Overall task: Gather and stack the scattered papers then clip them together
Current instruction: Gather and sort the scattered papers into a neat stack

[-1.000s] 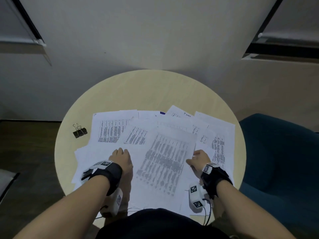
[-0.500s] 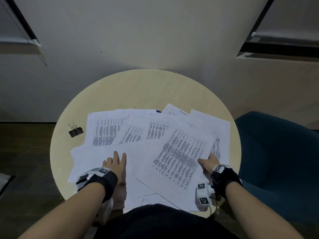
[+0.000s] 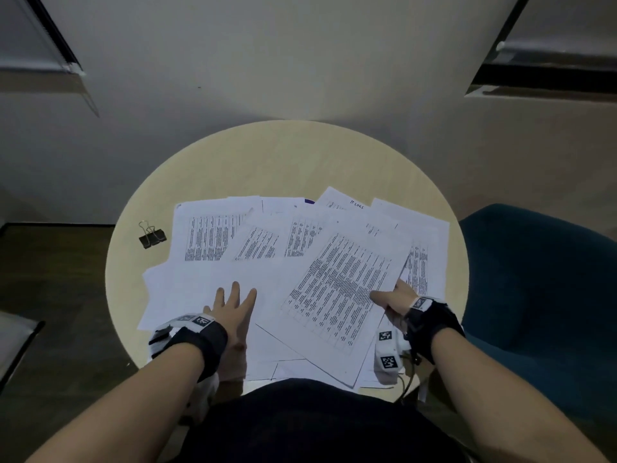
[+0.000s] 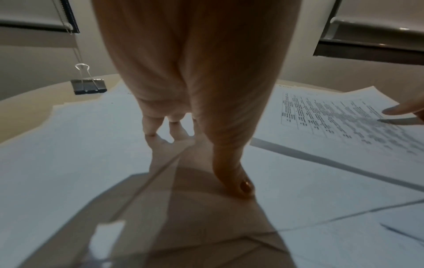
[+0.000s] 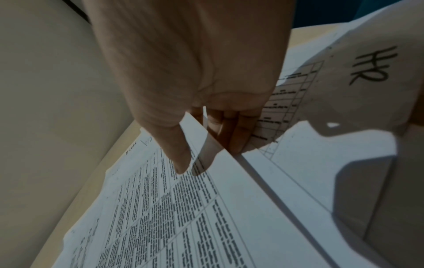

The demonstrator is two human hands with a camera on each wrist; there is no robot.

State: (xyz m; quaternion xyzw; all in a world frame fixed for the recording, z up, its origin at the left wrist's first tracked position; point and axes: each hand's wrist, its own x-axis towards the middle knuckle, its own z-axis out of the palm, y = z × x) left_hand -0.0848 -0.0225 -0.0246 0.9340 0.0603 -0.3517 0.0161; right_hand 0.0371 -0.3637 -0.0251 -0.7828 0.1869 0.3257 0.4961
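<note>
Several printed sheets lie scattered and overlapping across the near half of the round table (image 3: 287, 162). My right hand (image 3: 392, 300) pinches the right edge of the top printed sheet (image 3: 340, 289), thumb on top and fingers underneath, as the right wrist view shows (image 5: 181, 163). That sheet (image 5: 183, 217) is tilted over the others. My left hand (image 3: 233, 302) lies flat with straight, spread fingers on blank sheets (image 3: 190, 289) at the left; its thumb (image 4: 238, 185) presses the paper. A black binder clip (image 3: 152, 236) (image 4: 88, 86) sits alone on the table, left of the papers.
A teal upholstered chair (image 3: 541, 295) stands close to the table's right side. Beyond the table is a plain wall with window blinds at both upper corners. Dark floor shows at the left. The far half of the tabletop holds only bare wood.
My right hand has dragged the top printed sheet to the right and turned it clockwise. My left hand has opened flat and slid slightly toward me on the left papers.
</note>
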